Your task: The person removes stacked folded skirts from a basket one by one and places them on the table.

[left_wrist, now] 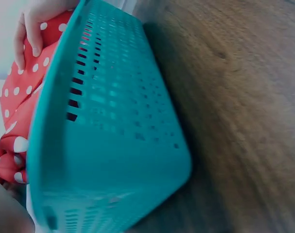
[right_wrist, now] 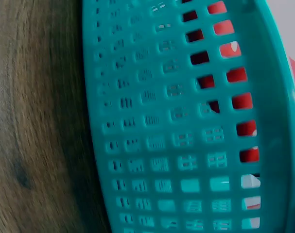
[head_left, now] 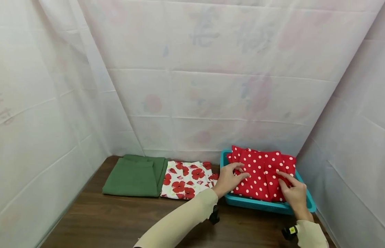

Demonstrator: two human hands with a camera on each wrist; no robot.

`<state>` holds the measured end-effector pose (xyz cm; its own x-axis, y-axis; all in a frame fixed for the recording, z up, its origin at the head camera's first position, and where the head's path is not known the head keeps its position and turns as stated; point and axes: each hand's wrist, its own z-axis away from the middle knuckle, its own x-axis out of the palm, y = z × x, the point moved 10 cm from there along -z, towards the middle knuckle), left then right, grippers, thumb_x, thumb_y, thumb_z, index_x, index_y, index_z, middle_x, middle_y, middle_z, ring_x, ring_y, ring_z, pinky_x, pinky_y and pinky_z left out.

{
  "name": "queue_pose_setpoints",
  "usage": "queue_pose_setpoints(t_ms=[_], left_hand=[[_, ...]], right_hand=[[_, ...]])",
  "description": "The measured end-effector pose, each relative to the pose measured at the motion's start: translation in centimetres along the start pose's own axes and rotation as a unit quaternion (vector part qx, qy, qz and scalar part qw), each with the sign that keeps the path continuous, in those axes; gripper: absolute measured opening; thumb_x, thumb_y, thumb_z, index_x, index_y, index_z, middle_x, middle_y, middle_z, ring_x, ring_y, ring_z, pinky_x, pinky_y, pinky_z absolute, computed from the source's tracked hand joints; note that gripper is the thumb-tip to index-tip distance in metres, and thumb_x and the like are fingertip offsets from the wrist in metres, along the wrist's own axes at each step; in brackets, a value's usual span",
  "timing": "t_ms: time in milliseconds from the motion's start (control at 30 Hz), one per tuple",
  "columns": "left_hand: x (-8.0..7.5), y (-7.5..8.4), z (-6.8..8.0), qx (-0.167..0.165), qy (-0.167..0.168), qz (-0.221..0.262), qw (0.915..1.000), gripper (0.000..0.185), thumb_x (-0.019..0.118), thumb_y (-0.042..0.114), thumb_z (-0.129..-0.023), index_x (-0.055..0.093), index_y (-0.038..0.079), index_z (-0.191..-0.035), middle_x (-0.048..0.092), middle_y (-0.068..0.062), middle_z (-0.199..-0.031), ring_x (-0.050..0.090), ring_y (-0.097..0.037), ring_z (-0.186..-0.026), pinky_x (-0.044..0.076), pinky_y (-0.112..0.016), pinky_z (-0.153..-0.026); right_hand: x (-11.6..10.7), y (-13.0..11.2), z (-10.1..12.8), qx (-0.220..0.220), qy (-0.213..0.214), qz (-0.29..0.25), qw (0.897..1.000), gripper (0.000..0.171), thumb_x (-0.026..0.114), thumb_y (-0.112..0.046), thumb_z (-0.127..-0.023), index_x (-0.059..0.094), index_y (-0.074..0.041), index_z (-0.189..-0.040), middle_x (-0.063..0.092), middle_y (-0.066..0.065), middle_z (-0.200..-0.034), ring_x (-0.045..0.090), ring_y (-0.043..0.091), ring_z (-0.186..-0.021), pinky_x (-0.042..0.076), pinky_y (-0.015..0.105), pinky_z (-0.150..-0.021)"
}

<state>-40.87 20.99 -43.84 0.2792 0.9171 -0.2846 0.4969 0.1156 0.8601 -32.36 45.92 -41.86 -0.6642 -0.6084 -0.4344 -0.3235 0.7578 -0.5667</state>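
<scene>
Red cloth with white polka dots point(head_left: 257, 172) lies folded in layers inside a teal plastic basket point(head_left: 257, 204). My left hand point(head_left: 228, 179) reaches over the basket's left side, its thumb and fingers spread apart at the cloth's left part. On the right, my right hand point(head_left: 294, 193) has its fingertips on the dotted cloth, thumb and forefinger apart. The left wrist view shows the fingers of the right hand point(left_wrist: 33, 22) lying fairly straight on the dotted fabric point(left_wrist: 28, 87). Only the perforated basket wall point(right_wrist: 157, 121) and bits of red cloth show in the right wrist view.
Left of the basket lies a folded white cloth with red flowers point(head_left: 189, 179), beside a folded green cloth point(head_left: 133, 177) at the far left. All rest on a dark wooden table point(head_left: 118, 220). Pale hanging sheets point(head_left: 192, 96) enclose the back and both sides.
</scene>
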Motion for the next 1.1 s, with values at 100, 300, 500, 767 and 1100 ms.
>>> queue_pose_setpoints(t_ms=[100, 300, 500, 767, 1100], left_hand=[[-0.6, 1.2, -0.5, 0.029, 0.019, -0.014, 0.9993, 0.043, 0.078, 0.031, -0.093, 0.069, 0.011, -0.129, 0.073, -0.002, -0.107, 0.060, 0.001, -0.086, 0.054, -0.017, -0.068], [-3.5, 3.0, -1.1, 0.082, 0.072, -0.008, 0.9940, 0.037, 0.075, 0.028, -0.096, 0.069, 0.010, -0.127, 0.071, -0.001, -0.099, 0.055, -0.002, -0.071, 0.051, -0.018, -0.061], [-6.7, 4.0, -0.5, 0.103, 0.108, 0.007, 0.9889, 0.032, 0.066, 0.029, -0.101, 0.071, 0.011, -0.127, 0.069, -0.002, -0.096, 0.050, -0.008, -0.062, 0.047, -0.021, -0.060], [-12.0, 3.3, 1.7, 0.075, 0.112, 0.073, 0.9882, 0.024, 0.063, 0.016, -0.102, 0.077, 0.012, -0.121, 0.076, -0.007, -0.110, 0.067, -0.017, -0.083, 0.058, -0.025, -0.071], [-17.7, 2.9, 5.9, 0.086, 0.146, 0.033, 0.9850, 0.021, 0.059, -0.003, -0.098, 0.078, -0.002, -0.106, 0.072, -0.020, -0.091, 0.067, -0.031, -0.081, 0.057, -0.024, -0.072]], right_hand=[[-0.7, -1.2, 0.1, -0.046, 0.041, -0.024, 0.998, 0.037, 0.077, 0.014, -0.080, 0.079, -0.002, -0.113, 0.079, 0.009, -0.101, 0.057, -0.021, -0.083, 0.045, 0.001, -0.076], [-1.2, -4.6, -1.3, -0.094, 0.061, -0.053, 0.992, 0.038, 0.078, 0.015, -0.077, 0.079, -0.001, -0.111, 0.078, 0.019, -0.098, 0.060, -0.022, -0.080, 0.047, 0.002, -0.075], [-0.6, -8.0, -2.6, -0.112, 0.039, -0.079, 0.990, 0.041, 0.078, 0.015, -0.076, 0.078, 0.000, -0.113, 0.075, 0.027, -0.095, 0.061, -0.014, -0.072, 0.049, 0.005, -0.071], [1.2, -14.5, -2.3, -0.124, 0.001, -0.112, 0.986, 0.040, 0.075, 0.021, -0.073, 0.074, 0.009, -0.112, 0.073, 0.030, -0.092, 0.062, -0.005, -0.065, 0.051, 0.007, -0.068], [6.8, -16.3, -1.3, -0.138, -0.075, -0.123, 0.980, 0.047, 0.085, 0.009, -0.076, 0.076, -0.006, -0.119, 0.078, 0.014, -0.103, 0.074, 0.010, -0.079, 0.055, 0.011, -0.071]])
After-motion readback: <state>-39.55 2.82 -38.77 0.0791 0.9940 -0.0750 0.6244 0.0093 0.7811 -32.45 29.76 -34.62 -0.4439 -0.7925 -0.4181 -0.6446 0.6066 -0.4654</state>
